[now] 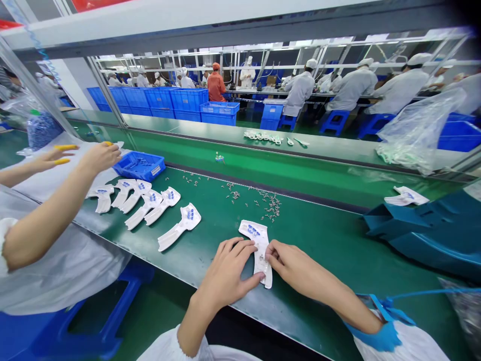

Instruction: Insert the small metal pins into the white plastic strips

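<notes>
White plastic moulding lies on the green table, held between left hand and right hand; seated workers beyond.

No text or label can be read.

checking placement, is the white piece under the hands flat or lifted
Flat: the white plastic piece lies on the green belt, the left hand and right hand touching it.

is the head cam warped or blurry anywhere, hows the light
Head view: wide-angle distortion bows the green assembly belt and the white overhead beam; the left hand and right hand look sharp; the top right corner darkens and smears; lighting is bright and even, with soft shadows.
</notes>
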`<action>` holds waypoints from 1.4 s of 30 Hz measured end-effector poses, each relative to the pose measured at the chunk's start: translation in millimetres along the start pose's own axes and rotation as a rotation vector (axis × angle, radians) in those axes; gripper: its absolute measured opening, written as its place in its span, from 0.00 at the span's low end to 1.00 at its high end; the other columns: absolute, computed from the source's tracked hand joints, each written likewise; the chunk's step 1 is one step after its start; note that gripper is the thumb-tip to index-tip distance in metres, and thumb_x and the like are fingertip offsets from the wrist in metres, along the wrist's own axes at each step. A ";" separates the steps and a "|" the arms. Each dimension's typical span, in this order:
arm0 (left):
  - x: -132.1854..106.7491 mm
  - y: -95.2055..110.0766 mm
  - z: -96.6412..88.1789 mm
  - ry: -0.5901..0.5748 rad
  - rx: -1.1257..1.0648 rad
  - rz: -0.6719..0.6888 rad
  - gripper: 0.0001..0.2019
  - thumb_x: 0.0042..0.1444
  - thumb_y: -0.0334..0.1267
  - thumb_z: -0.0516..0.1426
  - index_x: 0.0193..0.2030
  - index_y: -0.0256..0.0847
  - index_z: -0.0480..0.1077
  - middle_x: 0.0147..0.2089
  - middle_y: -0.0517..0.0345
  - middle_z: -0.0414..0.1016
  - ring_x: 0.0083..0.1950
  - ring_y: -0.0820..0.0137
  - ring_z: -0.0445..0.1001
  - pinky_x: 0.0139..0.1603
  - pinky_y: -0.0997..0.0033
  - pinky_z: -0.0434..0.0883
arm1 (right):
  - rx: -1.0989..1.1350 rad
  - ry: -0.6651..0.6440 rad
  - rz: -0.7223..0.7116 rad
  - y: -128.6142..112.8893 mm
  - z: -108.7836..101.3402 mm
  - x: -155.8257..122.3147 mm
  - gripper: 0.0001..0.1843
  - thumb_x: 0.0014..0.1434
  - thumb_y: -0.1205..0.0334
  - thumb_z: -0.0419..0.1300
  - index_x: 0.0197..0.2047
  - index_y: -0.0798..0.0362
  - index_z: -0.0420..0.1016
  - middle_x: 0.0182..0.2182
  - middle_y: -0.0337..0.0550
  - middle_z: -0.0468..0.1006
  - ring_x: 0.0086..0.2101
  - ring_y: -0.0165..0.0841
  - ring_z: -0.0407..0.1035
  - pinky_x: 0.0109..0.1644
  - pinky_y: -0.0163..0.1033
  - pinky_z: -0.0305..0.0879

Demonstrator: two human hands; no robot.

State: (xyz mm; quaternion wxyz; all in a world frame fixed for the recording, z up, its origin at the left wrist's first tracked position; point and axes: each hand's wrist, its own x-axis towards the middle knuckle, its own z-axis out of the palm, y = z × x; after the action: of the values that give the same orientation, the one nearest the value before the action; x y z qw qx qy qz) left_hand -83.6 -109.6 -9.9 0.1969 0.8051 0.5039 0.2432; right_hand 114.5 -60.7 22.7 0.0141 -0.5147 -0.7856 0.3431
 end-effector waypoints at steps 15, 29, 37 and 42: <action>-4.6 -7.4 5.8 0.031 -0.023 -0.031 0.26 0.64 0.44 0.57 0.67 0.51 0.57 0.67 0.57 0.65 0.67 0.59 0.61 0.65 0.53 0.65 | 0.917 0.108 0.107 4.1 29.3 9.9 0.22 0.56 0.47 0.65 0.45 0.54 0.70 0.29 0.39 0.75 0.32 0.36 0.75 0.39 0.41 0.77; 2.6 -33.3 34.5 0.301 0.124 -0.080 0.25 0.60 0.39 0.58 0.65 0.49 0.63 0.70 0.52 0.59 0.69 0.51 0.59 0.63 0.48 0.69 | 0.855 0.521 0.014 86.1 -84.5 117.6 0.23 0.53 0.45 0.65 0.39 0.58 0.78 0.37 0.58 0.82 0.41 0.44 0.78 0.50 0.46 0.76; -26.2 -59.7 -8.6 0.560 0.376 -0.150 0.17 0.64 0.36 0.52 0.58 0.47 0.69 0.68 0.51 0.62 0.70 0.53 0.56 0.63 0.45 0.65 | 0.149 0.532 -0.234 112.2 -53.8 106.8 0.15 0.58 0.60 0.57 0.47 0.49 0.79 0.52 0.50 0.77 0.54 0.46 0.69 0.63 0.53 0.61; -61.1 -115.1 -51.7 0.533 0.647 -0.474 0.18 0.63 0.44 0.49 0.54 0.42 0.74 0.59 0.44 0.72 0.64 0.40 0.60 0.54 0.37 0.65 | -0.252 0.456 -0.285 102.6 -51.4 100.5 0.13 0.64 0.62 0.51 0.46 0.51 0.76 0.44 0.50 0.78 0.46 0.42 0.71 0.53 0.48 0.66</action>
State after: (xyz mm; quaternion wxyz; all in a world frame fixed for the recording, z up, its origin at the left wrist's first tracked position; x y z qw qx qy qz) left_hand -219.3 -113.6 -44.8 -0.1497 0.5975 0.7563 0.2204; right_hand 168.6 72.6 -28.1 0.1745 -0.4606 -0.8629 0.1129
